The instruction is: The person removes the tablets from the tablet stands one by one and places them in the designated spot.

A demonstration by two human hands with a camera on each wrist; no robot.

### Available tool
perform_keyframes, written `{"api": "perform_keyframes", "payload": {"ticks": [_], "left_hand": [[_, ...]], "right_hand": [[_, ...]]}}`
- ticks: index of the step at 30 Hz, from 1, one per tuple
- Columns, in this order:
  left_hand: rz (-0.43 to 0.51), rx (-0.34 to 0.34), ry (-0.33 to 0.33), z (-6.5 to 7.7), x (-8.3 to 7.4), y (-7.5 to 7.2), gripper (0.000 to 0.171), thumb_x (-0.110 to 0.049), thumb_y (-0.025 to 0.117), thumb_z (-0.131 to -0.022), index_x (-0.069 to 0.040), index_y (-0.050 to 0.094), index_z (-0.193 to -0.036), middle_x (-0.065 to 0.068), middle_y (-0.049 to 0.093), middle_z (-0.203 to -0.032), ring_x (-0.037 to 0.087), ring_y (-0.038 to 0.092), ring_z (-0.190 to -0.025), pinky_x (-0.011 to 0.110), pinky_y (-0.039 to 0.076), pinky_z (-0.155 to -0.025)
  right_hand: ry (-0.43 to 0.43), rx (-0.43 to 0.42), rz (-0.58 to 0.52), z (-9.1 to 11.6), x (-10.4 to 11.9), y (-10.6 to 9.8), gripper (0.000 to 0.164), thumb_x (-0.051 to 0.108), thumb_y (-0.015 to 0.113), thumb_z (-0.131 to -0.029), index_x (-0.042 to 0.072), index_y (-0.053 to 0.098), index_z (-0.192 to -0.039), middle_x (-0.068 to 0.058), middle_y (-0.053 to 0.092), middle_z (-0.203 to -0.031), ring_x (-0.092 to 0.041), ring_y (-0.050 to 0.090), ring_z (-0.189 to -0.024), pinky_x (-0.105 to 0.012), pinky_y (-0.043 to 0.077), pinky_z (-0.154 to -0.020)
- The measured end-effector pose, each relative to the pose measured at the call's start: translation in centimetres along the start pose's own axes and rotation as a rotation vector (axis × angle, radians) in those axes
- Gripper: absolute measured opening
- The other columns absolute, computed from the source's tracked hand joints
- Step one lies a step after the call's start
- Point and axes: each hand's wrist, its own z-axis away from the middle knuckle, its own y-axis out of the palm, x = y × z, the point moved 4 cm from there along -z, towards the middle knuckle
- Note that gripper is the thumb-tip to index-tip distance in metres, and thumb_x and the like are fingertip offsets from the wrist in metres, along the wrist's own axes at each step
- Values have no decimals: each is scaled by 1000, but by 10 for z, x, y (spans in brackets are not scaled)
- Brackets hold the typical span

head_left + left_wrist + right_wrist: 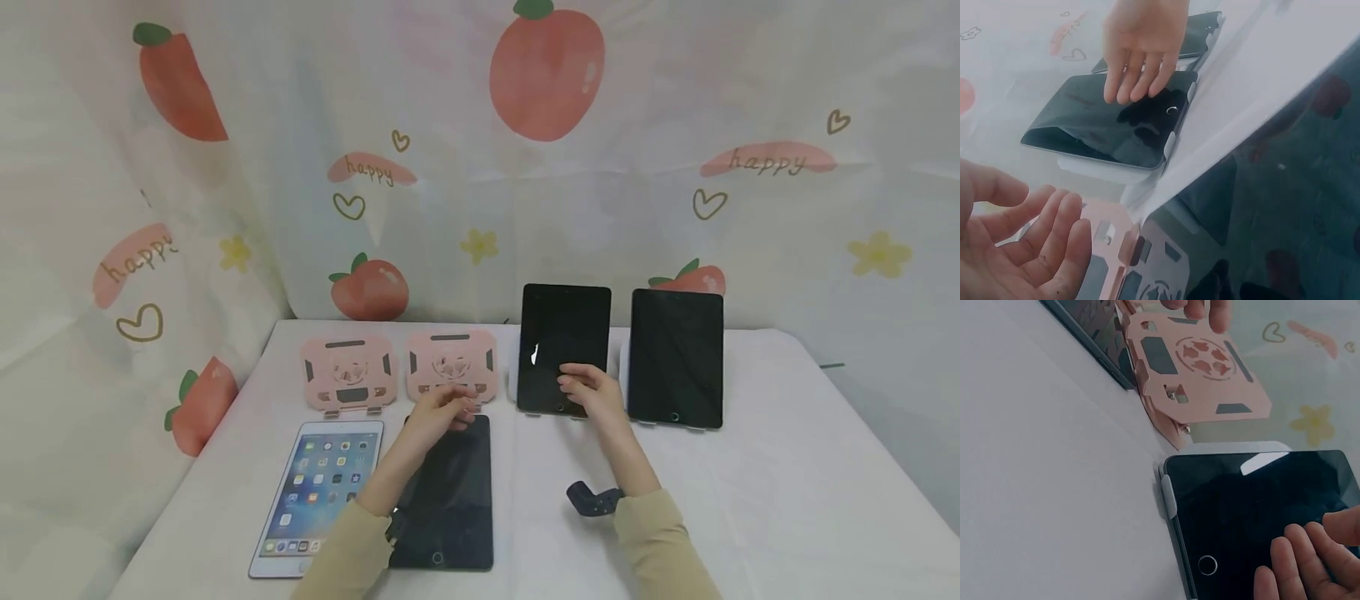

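My right hand [600, 400] hovers in front of a black tablet [555, 333] propped on a light stand, holding nothing, its fingers relaxed. In the right wrist view the fingertips [1297, 544] overlap that tablet's dark screen beside the home button. My left hand [429, 421], also holding nothing, is loosely bent above the far end of a second black tablet [457, 492] lying flat. It partly covers the lower edge of a pink stand [452, 346]. The left wrist view has the left palm [1029, 250] turned up near that stand.
Another black tablet [675, 358] leans on a stand at the right. A second pink stand [348, 367] stands at the left, behind a white tablet [322, 483] with a lit screen. A black wrist device [592, 500] shows by the right sleeve. Fruit-printed cloth hangs behind the table.
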Motion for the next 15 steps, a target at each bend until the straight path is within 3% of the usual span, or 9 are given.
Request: {"api": "perform_keyframes", "payload": {"ticks": [12,15], "left_hand": [[26,-35,56,-25,-18,11,23,-9,50,-96,2,63,-113,22,64,-101,29,66,-87,39,58,-84],[22,-65,50,-29,-25,13,22,-11,51,-96,-1,65,-111,18,64,-100,22,64,-84,38,58,-83]], "right_hand": [[9,-94,42,-6,9,-29,31,9,54,-95,-2,58,-124,-3,68,-104,8,59,-82,-6,48,-76],[-7,-112,64,-8,13,-37,31,8,54,-95,-2,58,-124,-8,67,-108,9,59,-81,-6,48,-76]]}}
